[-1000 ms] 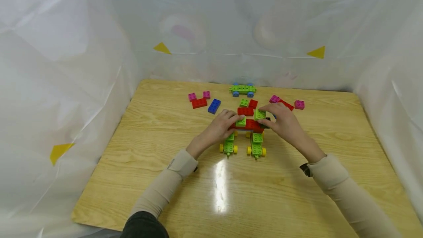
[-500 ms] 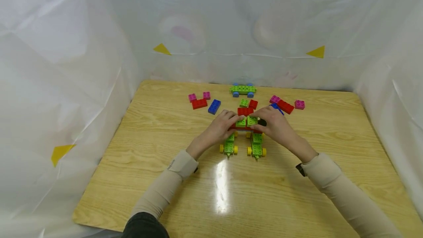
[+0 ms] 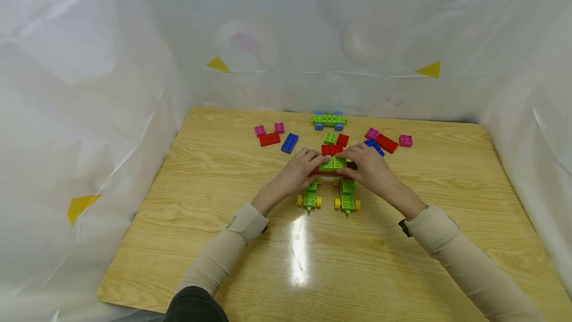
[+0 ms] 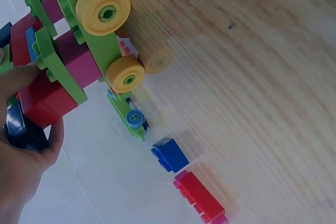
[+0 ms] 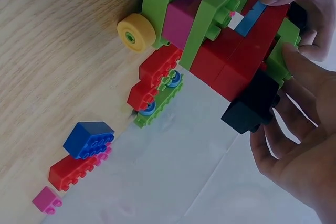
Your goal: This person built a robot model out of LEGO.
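A toy-brick model stands in front of me on two green wheeled bases (image 3: 309,200) with yellow wheels. Purple bricks (image 4: 79,59) rise from the bases, topped by green bricks, and red bricks (image 5: 236,59) bridge across. My left hand (image 3: 292,173) grips the bridge's left end, its thumb on the red side, beside a black brick (image 4: 23,127). My right hand (image 3: 373,169) pinches a green brick (image 3: 339,163) on top of the bridge. Right beside it sits another green brick (image 3: 326,164). A second black brick (image 5: 252,103) juts out at the right end.
Behind the model lie a red brick (image 3: 331,150), a small green brick (image 3: 329,138) and a green wheeled base (image 3: 328,120) with blue wheels. Loose blue (image 3: 290,143), red (image 3: 270,139) and pink bricks lie left; similar ones lie right. Plastic sheeting (image 3: 286,39) surrounds the wooden table (image 3: 201,163).
My right hand has moved left with the green brick and set it on the red bridge against the other green brick. The left hand has stayed in place.
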A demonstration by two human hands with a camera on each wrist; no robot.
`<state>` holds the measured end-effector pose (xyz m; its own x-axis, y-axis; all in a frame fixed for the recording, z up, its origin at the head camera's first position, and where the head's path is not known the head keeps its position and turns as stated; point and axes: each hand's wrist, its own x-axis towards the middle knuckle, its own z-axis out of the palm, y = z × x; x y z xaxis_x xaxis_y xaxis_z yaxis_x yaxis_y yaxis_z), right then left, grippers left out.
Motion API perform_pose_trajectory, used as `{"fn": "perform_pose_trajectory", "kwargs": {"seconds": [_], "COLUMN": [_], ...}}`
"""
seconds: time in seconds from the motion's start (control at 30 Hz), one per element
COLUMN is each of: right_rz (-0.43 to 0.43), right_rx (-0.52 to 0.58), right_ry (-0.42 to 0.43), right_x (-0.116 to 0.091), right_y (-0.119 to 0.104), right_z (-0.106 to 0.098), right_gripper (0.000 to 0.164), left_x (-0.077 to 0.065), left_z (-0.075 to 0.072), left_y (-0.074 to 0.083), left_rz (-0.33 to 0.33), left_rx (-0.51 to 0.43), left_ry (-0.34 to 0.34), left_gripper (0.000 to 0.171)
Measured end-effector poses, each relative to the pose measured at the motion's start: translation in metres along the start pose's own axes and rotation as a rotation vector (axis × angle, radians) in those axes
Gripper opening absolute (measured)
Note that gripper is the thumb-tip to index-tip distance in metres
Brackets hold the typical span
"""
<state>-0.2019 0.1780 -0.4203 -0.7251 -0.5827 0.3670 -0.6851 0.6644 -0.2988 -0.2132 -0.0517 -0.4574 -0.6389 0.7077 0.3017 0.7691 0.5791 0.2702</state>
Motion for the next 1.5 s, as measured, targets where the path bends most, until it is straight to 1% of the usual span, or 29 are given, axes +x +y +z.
{"fn": "perform_pose_trajectory", "kwargs": {"seconds": [0.2,0.3,0.5,0.73,0.97,1.1,1.17,1.3,1.4,1.5], "right_rz": [-0.036,-0.044,-0.030,-0.044,-0.008,0.031,0.050,0.057,0.038,0.031], "right_rx": [-0.037,-0.048,-0.028,-0.004,0.003,0.042,0.072,0.121,0.132,0.151], "right_ry": [0.007,0.002,-0.022,-0.041,-0.117,-0.157,-0.173,-0.179,-0.167,-0.173], "right_x": [0.001,0.002,0.005,0.008,0.012,0.013,0.013,0.011,0.010,0.011], "right_y": [-0.001,0.000,-0.001,-0.001,-0.001,0.001,0.002,0.007,0.008,0.008], "right_z": [-0.002,-0.002,-0.003,-0.005,-0.009,-0.011,-0.011,-0.010,-0.009,-0.009], "right_gripper": [0.037,0.035,0.030,0.027,0.025,0.025,0.025,0.025,0.025,0.025], "left_x": [0.000,0.000,0.000,-0.001,-0.002,-0.002,-0.001,0.000,0.001,0.003], "left_z": [0.001,0.001,-0.001,-0.003,-0.002,-0.002,-0.003,-0.006,-0.010,-0.014], "left_y": [0.001,0.002,0.002,0.003,0.001,0.001,0.000,0.002,0.003,0.005], "left_rz": [-0.001,-0.006,-0.014,-0.025,-0.029,-0.018,-0.021,-0.065,-0.127,-0.199], "left_rx": [0.044,0.030,0.007,-0.060,-0.091,-0.091,-0.101,-0.098,-0.073,-0.086], "left_ry": [-0.002,0.002,-0.006,-0.019,-0.017,-0.010,-0.021,-0.063,-0.091,-0.112], "left_gripper": [0.051,0.052,0.051,0.049,0.049,0.048,0.047,0.048,0.049,0.047]}}
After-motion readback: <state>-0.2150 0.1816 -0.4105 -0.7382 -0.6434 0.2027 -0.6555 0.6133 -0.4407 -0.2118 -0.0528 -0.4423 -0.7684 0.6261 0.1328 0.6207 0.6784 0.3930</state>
